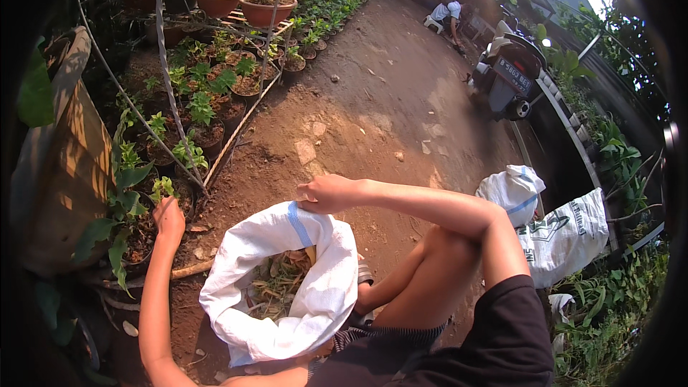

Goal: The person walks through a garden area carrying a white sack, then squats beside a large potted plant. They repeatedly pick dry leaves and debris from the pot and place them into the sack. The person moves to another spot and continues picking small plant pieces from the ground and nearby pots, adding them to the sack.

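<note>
Right hand (324,193) clamped on white sack (326,294) rim, held wide; left hand (169,216), fingers closed, among potted seedlings (154,190) beside sack; best pulled low at stems.

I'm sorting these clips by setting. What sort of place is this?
Most likely an outdoor plant nursery: rows of small potted seedlings beside a dirt path, larger clay pots on a rack, and filled white sacks nearby.

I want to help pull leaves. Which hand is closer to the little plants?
Probably the left hand: it already reaches into the potted plants. The right hand is busy gripping the white sack rim.
</note>
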A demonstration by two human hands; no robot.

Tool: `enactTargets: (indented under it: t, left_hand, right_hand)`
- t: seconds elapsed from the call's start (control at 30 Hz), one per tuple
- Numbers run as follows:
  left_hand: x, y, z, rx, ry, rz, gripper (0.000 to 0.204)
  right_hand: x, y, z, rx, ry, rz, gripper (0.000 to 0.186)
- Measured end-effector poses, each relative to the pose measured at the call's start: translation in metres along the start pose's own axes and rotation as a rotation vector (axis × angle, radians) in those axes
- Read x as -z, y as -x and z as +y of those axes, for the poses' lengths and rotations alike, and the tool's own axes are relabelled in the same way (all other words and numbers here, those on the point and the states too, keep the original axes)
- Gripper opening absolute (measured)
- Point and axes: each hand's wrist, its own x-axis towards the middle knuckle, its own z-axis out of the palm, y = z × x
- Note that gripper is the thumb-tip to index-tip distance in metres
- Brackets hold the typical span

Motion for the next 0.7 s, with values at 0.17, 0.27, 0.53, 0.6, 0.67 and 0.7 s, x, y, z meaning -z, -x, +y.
enactTargets:
  t: [0.17, 0.27, 0.53, 0.6, 0.67, 0.7]
  left_hand:
    - [-0.015, -0.007, -0.001, -0.167, -0.022, 0.544, 0.035]
    - [-0.003, -0.012, 0.003, -0.008, 0.001, 0.062, 0.047]
    - [0.026, -0.007, 0.026, 0.136, -0.072, -0.093, 0.014]
    - [0.020, -0.004, 0.026, 0.141, -0.069, -0.010, 0.009]
    - [0.013, 0.001, 0.024, 0.097, -0.075, 0.140, 0.017]
    - [0.011, 0.002, 0.022, 0.071, -0.051, 0.187, 0.022]
  right_hand:
    - [-0.002, 0.003, -0.011, -0.015, -0.022, -0.040, 0.048]
    - [0.002, 0.009, -0.023, -0.098, -0.093, -0.101, 0.065]
    - [0.002, 0.007, -0.041, -0.051, -0.064, -0.023, 0.045]
    - [0.003, 0.006, -0.043, -0.054, -0.066, -0.003, 0.044]
    - [0.007, 0.006, -0.046, -0.033, -0.114, 0.019, 0.043]
    - [0.009, 0.005, -0.050, 0.017, -0.106, 0.075, 0.042]
